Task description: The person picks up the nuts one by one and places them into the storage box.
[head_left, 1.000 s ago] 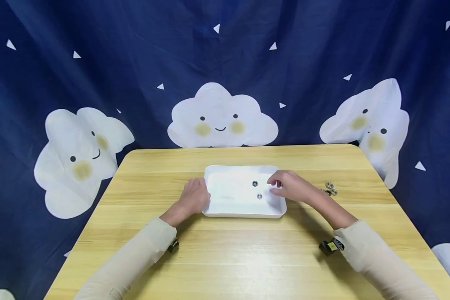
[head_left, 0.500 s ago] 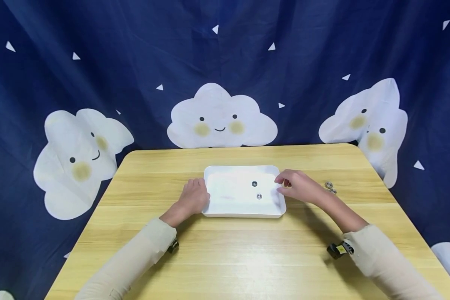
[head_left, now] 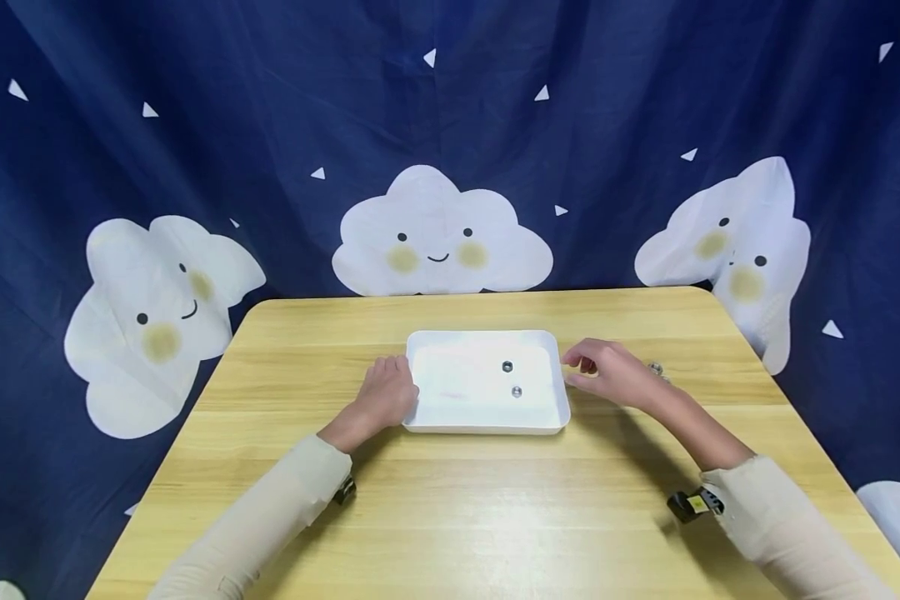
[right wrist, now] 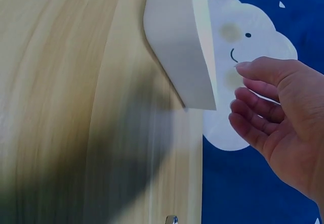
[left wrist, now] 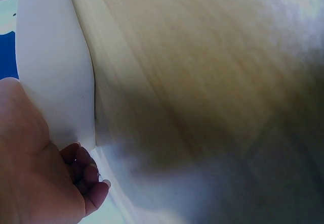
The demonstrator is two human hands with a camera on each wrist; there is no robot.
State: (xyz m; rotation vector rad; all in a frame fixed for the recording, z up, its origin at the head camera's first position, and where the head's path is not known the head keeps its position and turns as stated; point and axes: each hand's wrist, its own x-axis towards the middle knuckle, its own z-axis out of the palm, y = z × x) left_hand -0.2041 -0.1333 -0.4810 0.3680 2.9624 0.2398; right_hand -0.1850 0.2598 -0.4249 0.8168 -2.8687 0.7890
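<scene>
A white rectangular tray (head_left: 450, 421) lies on the wooden table, with a dark hex nut (head_left: 507, 367) and a silver hex nut (head_left: 517, 392) in its right half. My left hand (head_left: 387, 392) holds the tray's left end; in the left wrist view its fingers (left wrist: 92, 176) curl in against the tray wall (left wrist: 55, 57). Just off the tray's right rim hovers my right hand (head_left: 607, 372), thumb and fingers loosely bent. Nothing shows between them in the right wrist view, where the hand (right wrist: 286, 110) is apart from the tray wall (right wrist: 177, 47).
More nuts (head_left: 656, 367) lie on the table (head_left: 457, 500) right of the tray, partly hidden behind my right hand and wrist. A dark blue curtain (head_left: 450, 108) with white clouds hangs behind the table's far edge.
My right hand has moved rightward, from over the tray's inside to beyond its right rim, covering more of the loose nuts. The left hand and both nuts in the tray stay put.
</scene>
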